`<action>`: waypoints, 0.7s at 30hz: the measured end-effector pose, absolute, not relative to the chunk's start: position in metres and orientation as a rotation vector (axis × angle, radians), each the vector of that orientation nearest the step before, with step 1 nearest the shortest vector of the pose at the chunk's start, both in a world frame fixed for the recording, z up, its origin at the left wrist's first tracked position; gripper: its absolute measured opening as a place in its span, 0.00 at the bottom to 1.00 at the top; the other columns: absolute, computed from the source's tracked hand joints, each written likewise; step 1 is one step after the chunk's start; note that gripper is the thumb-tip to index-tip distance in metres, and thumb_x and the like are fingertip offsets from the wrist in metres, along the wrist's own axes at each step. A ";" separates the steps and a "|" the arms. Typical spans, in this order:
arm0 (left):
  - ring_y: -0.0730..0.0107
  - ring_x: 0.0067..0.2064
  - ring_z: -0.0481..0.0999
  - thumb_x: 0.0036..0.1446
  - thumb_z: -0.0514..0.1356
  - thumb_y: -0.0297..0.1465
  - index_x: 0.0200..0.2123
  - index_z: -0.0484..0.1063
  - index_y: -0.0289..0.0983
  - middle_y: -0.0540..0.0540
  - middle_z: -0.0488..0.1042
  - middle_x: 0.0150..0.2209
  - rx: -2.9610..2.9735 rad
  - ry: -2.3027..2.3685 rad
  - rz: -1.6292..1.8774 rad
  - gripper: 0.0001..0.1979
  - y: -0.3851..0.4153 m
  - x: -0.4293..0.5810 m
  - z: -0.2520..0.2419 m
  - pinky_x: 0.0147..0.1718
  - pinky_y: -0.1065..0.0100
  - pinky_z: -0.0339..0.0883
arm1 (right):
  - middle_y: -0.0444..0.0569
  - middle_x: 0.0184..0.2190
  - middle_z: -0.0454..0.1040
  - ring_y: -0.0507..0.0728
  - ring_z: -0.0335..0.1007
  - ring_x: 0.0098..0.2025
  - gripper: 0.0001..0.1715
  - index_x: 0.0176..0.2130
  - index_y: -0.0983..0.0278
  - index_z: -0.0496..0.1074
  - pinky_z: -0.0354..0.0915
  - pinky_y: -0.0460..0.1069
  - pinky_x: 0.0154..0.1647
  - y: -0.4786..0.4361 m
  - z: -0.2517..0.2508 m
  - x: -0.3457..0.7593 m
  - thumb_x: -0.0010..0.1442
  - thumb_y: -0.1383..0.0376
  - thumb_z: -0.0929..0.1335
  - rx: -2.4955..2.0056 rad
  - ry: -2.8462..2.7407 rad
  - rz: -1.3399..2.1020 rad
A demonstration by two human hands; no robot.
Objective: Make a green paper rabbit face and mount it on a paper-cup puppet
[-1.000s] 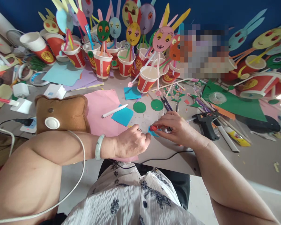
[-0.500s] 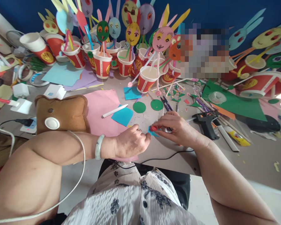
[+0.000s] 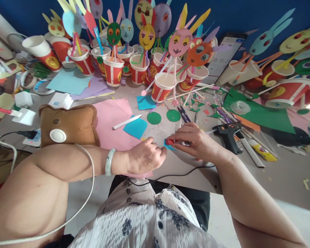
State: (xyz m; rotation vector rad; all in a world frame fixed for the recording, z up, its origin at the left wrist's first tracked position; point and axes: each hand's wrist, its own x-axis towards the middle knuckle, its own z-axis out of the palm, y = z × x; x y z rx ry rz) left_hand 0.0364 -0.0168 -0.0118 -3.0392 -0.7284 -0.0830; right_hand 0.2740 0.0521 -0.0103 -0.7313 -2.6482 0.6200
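Observation:
My right hand (image 3: pixel 192 140) is closed, thumb and fingers pinching a small red round piece (image 3: pixel 169 141). That piece rests over a small blue paper scrap (image 3: pixel 167 146) on the table. Just left of the scrap is my left hand (image 3: pixel 146 156), its fingers curled in; whatever they pinch, if anything, is hidden. Beyond the hands lie two green paper discs (image 3: pixel 154 118), a blue paper piece (image 3: pixel 135 127) with a white pen (image 3: pixel 126 122) across its top edge, and dark-handled scissors (image 3: pixel 183 113) partly covered by my right hand.
Paper cups (image 3: pixel 113 72) with paper-faced figures line the back. A brown cushion-like pouch (image 3: pixel 72 120) lies left on pink paper (image 3: pixel 111 110). At the right are a black glue gun (image 3: pixel 227 136), a yellow tube (image 3: pixel 262 150) and green paper (image 3: pixel 263 106). A black cable (image 3: pixel 182 174) crosses the front edge.

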 end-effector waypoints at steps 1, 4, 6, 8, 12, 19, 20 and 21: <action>0.59 0.30 0.78 0.58 0.53 0.22 0.52 0.72 0.19 0.39 0.77 0.28 -3.036 -0.727 -0.091 0.20 -0.017 0.036 -0.012 0.34 0.58 0.59 | 0.49 0.31 0.81 0.55 0.75 0.33 0.12 0.42 0.61 0.80 0.61 0.56 0.46 0.052 -0.010 0.274 0.70 0.59 0.68 -0.732 -2.649 0.622; 0.59 0.29 0.77 0.58 0.53 0.22 0.51 0.72 0.19 0.39 0.76 0.27 -3.023 -0.726 -0.122 0.20 -0.017 0.036 -0.013 0.34 0.59 0.59 | 0.48 0.30 0.81 0.55 0.75 0.33 0.13 0.42 0.62 0.80 0.61 0.56 0.46 0.052 -0.009 0.273 0.70 0.58 0.68 -0.743 -2.651 0.626; 0.60 0.29 0.77 0.56 0.54 0.22 0.50 0.72 0.20 0.40 0.76 0.27 -3.018 -0.730 -0.136 0.19 -0.017 0.036 -0.014 0.34 0.59 0.58 | 0.48 0.30 0.80 0.55 0.75 0.32 0.13 0.41 0.62 0.80 0.61 0.56 0.45 0.052 -0.009 0.273 0.70 0.58 0.68 -0.748 -2.651 0.623; 0.60 0.29 0.77 0.55 0.55 0.22 0.47 0.73 0.21 0.40 0.76 0.26 -3.017 -0.727 -0.144 0.17 -0.017 0.036 -0.016 0.34 0.59 0.58 | 0.48 0.29 0.80 0.55 0.75 0.31 0.13 0.40 0.62 0.80 0.61 0.56 0.45 0.052 -0.009 0.272 0.70 0.57 0.68 -0.751 -2.643 0.612; 0.60 0.29 0.77 0.56 0.54 0.21 0.48 0.73 0.21 0.39 0.76 0.27 -3.006 -0.729 -0.158 0.18 -0.017 0.037 -0.019 0.34 0.59 0.58 | 0.47 0.27 0.78 0.55 0.74 0.31 0.13 0.38 0.61 0.79 0.62 0.56 0.45 0.052 -0.010 0.272 0.69 0.57 0.68 -0.765 -2.626 0.604; 0.62 0.28 0.75 0.56 0.52 0.19 0.44 0.74 0.24 0.41 0.75 0.26 -3.046 -0.768 -0.104 0.15 -0.017 0.038 -0.014 0.33 0.60 0.56 | 0.47 0.28 0.79 0.55 0.74 0.31 0.12 0.39 0.61 0.79 0.63 0.56 0.46 0.051 -0.011 0.272 0.69 0.57 0.69 -0.757 -2.626 0.633; 0.63 0.28 0.75 0.56 0.52 0.19 0.43 0.74 0.25 0.42 0.75 0.26 -3.051 -0.774 -0.100 0.14 -0.017 0.038 -0.014 0.33 0.60 0.56 | 0.47 0.27 0.78 0.55 0.74 0.31 0.12 0.39 0.62 0.79 0.63 0.56 0.46 0.051 -0.011 0.272 0.69 0.58 0.69 -0.758 -2.626 0.637; 0.63 0.28 0.75 0.56 0.52 0.19 0.42 0.74 0.25 0.42 0.75 0.26 -3.053 -0.777 -0.099 0.14 -0.017 0.038 -0.014 0.33 0.60 0.56 | 0.47 0.27 0.78 0.55 0.74 0.31 0.12 0.40 0.62 0.79 0.62 0.56 0.46 0.051 -0.011 0.272 0.68 0.58 0.69 -0.761 -2.627 0.641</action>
